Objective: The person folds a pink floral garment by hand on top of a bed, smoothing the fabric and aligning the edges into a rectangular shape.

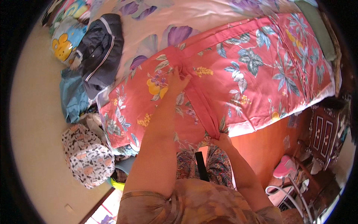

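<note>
A coral-red quilt (251, 89) printed with leaves and fruit lies folded in a long band across the bed. Its underside shows white along the near edge. My left hand (178, 82) is on its middle, with cloth bunched between thumb and fingers. From there a raised double fold (200, 105) runs toward me to the near edge. At that edge my right hand (222, 141) grips the end of the fold, some fingertips hidden by cloth.
A pale bedsheet (151, 36) with purple flowers lies beneath. At the left are a dark garment (103, 53), a teal cloth (72, 95) and a white patterned fabric bundle (88, 156). A dark wooden cabinet (323, 134) and a pink-seated chair (284, 167) stand right, on reddish flooring (257, 148).
</note>
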Tool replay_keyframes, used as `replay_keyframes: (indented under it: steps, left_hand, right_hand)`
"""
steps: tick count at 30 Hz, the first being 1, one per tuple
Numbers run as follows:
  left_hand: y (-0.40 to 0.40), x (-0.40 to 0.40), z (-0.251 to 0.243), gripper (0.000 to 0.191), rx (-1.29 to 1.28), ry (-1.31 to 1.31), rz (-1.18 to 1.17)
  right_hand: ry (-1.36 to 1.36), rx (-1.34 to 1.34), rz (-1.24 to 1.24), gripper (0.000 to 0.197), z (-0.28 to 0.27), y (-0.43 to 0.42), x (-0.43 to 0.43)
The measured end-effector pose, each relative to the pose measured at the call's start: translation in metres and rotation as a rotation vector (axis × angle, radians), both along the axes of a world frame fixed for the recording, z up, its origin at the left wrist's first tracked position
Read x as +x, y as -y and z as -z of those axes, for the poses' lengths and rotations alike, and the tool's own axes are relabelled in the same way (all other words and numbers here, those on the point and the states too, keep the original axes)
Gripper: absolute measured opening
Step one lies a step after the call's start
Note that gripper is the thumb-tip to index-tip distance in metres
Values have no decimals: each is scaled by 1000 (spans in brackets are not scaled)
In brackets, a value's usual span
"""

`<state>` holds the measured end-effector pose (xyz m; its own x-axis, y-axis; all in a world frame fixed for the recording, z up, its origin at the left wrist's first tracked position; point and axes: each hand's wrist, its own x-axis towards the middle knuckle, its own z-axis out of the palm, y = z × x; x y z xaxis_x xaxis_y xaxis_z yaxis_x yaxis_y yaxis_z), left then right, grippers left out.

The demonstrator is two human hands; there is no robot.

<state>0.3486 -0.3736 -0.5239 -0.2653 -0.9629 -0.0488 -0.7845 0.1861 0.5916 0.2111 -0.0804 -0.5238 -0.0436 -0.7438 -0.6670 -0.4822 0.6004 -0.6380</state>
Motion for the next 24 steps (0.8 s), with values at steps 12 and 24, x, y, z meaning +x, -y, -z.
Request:
replay_keyframes:
  steps: [12,24]
  left_hand:
    - [-199,50,-40,58,-63,92,337]
    - [-238,53,-50,31,615,175,711]
  right_hand:
    - [-124,122,-364,39,-18,3,-4]
    - [155,-255,155,28,-121,22,-74]
